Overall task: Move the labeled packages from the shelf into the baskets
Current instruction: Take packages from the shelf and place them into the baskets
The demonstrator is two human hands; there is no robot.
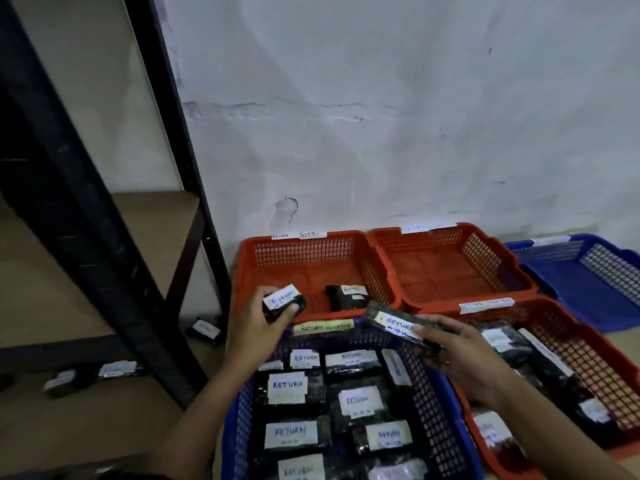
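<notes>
My left hand (263, 323) grips a small black package (284, 303) with a white label, over the near-left corner of an orange basket (311, 244). My right hand (460, 355) holds a flat black package (394, 323) labeled RETURN above the far rim of the blue basket (433, 393). That blue basket holds several black packages with RETURN labels. One labeled package (349, 296) lies inside the far-left orange basket. On the lower shelf board at the left lie more labeled packages (93, 374), and another package (204, 330) lies near the shelf post.
A dark metal shelf frame (104, 265) with brown boards fills the left. A second orange basket (450, 265) sits at the back, a third orange basket (588, 358) with packages at the right, and another blue basket (595, 271) at the far right. A white wall stands behind.
</notes>
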